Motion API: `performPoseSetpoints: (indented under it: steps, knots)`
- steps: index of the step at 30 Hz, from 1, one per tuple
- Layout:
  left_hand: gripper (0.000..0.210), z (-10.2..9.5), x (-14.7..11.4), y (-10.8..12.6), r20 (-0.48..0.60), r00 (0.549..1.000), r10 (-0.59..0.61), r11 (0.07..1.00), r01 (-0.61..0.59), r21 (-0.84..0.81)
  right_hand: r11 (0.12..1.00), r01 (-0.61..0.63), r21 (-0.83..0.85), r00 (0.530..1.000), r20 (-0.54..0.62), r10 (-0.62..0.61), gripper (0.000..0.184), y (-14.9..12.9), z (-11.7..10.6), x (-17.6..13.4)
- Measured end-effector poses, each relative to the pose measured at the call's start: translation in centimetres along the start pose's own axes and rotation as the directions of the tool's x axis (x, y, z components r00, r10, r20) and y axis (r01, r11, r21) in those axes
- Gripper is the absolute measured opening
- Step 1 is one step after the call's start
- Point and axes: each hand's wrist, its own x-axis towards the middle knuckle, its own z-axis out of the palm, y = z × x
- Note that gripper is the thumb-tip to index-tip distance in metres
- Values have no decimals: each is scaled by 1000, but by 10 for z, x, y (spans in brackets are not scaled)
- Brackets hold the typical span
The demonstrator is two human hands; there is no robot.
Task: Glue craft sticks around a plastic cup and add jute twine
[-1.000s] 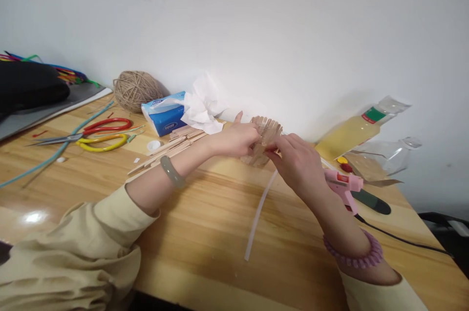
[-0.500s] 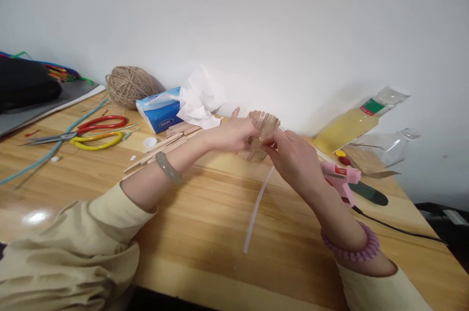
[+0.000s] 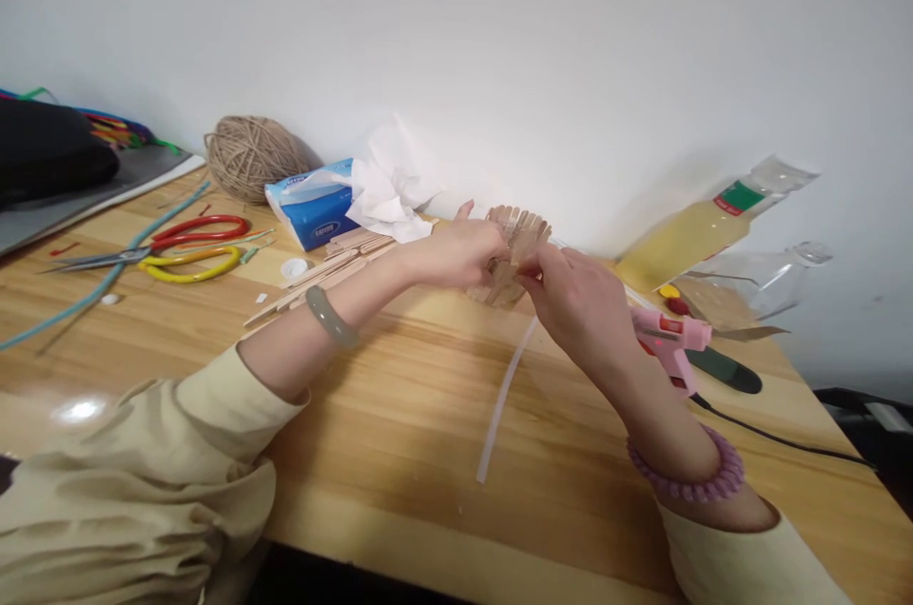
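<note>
Stick-built wooden piece, held from both sides

It's btwn the L hand and R hand, above or on the surface; can't tell which. L hand is curled nearly closed on its left side, thumb sticking up, prob. to stop it turning. R hand has thumb & fingertips pinched together on its right edge, prob. for finer control. White strip lies below, nearer the person. Pink glue gun sits just right of R hand, presumably kept w/in reach; loose wooden sticks, left of L hand.

Left hand, right hand hold ribbed piece, probably wooden; pink glue gun nearby.
</note>
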Motion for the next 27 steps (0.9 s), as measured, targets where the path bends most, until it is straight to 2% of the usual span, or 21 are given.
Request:
performPoseSetpoints:
  steps: [6,13,18,22,27]
  knots:
    - [20,-1,0,4,21,1000,-21,999,21,36,999,18,-28,999,-36,-19,10,1,0,1]
    - [14,5,3,13,-83,995,-49,991,58,118,997,-59,56,998,36,57,7,-1,-6,5]
    - [12,10,7,15,-67,990,-124,982,132,134,989,-45,139,998,56,38,17,2,-4,5]
    - [12,14,8,13,-125,986,-114,985,129,114,1000,-10,23,1000,14,10,9,3,-1,4]
    - [16,17,9,12,-136,983,-121,983,137,122,986,126,-111,985,-103,-138,9,4,-2,3]
